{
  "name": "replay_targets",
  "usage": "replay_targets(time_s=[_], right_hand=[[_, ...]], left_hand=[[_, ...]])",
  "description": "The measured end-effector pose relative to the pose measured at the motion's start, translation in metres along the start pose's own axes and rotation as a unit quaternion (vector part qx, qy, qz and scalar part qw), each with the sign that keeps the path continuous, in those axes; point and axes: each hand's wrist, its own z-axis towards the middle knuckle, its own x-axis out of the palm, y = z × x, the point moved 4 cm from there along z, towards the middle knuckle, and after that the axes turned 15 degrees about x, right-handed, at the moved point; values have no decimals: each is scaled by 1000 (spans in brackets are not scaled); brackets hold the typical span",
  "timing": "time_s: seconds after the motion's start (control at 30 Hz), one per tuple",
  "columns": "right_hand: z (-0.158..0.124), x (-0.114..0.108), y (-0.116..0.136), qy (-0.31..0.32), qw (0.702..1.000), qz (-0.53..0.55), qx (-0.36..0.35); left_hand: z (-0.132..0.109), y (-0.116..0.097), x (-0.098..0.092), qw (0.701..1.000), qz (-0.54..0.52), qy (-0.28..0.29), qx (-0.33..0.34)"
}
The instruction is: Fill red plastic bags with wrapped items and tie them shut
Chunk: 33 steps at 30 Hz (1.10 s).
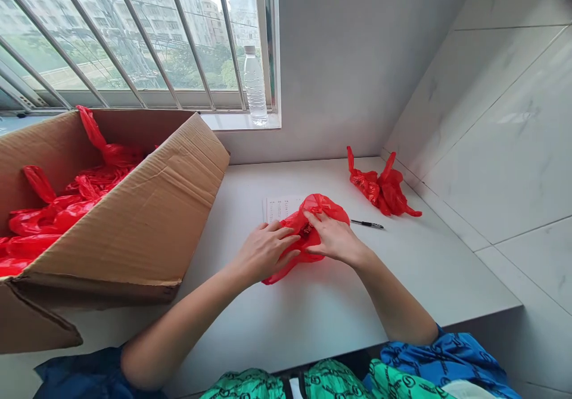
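A red plastic bag (324, 208) lies on the white counter (313, 304) in front of me, puffed up at its far end. My left hand (263, 251) rests on its near left part with fingers bent and pressed onto the plastic. My right hand (335, 238) lies over the bag's middle, fingertips pinching the plastic near a small dark spot. Part of the bag is hidden under both hands.
A large open cardboard box (147, 220) full of red bags (67, 202) stands at the left. Another crumpled red bag (382, 187) lies at the far right by the tiled wall. A printed sheet (279, 208) and a pen (367, 224) lie beyond my hands. A water bottle (254, 86) stands on the windowsill.
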Motion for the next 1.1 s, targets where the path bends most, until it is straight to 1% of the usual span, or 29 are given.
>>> replay_targets(time_s=[0.03, 0.07, 0.13, 0.2, 0.27, 0.37, 0.43, 0.47, 0.53, 0.6, 0.63, 0.67, 0.7, 0.73, 0.8, 0.87, 0.93, 1.0, 1.1], right_hand=[[4, -1, 1, -18, 1000, 13, -11], [8, -1, 2, -31, 999, 26, -19], [18, 2, -1, -32, 998, 47, -24], [24, 8, -7, -3, 998, 61, -12], [26, 13, -15, 39, 997, 70, 10], [23, 17, -27, 96, 992, 64, 54], [20, 16, -30, 107, 990, 55, 67], [19, 14, -29, 95, 992, 52, 61], [18, 5, -23, 33, 998, 53, 30], [17, -4, -13, -53, 997, 60, -7], [17, -7, -9, -78, 994, 71, -28], [16, -8, -4, -82, 992, 86, -49], [16, -7, 0, -67, 990, 103, -69], [17, -3, 2, -43, 988, 119, -85], [20, 5, 1, -10, 987, 133, -89], [25, 13, -7, -21, 992, 114, -55], [30, 21, -17, -19, 996, 89, -11], [33, 30, -25, 21, 997, 73, 19], [33, 38, -31, 72, 994, 73, 31]], left_hand=[[3, 1, 5, 1000, 3, 5, 15], [6, 3, 8, 1000, 13, 11, 17], [7, 13, 12, 998, 58, 19, -26], [3, 25, 14, 989, 111, 25, -97], [-6, 39, 15, 978, 128, 45, -156], [-25, 58, 19, 965, 108, 110, -210], [-34, 63, 16, 959, 101, 131, -228], [-36, 62, 12, 960, 105, 121, -229], [-32, 53, 2, 971, 111, 66, -200], [-20, 37, -4, 987, 92, 12, -133], [-14, 29, -3, 993, 69, 5, -93], [-8, 23, 1, 997, 45, 13, -58], [-3, 19, 7, 999, 27, 29, -36], [0, 19, 13, 998, 23, 46, -35], [0, 26, 23, 993, 50, 69, -81], [-5, 37, 29, 982, 82, 90, -144], [-13, 47, 33, 974, 77, 122, -176], [-21, 54, 35, 970, 46, 151, -183], [-31, 62, 36, 968, 13, 170, -184]])
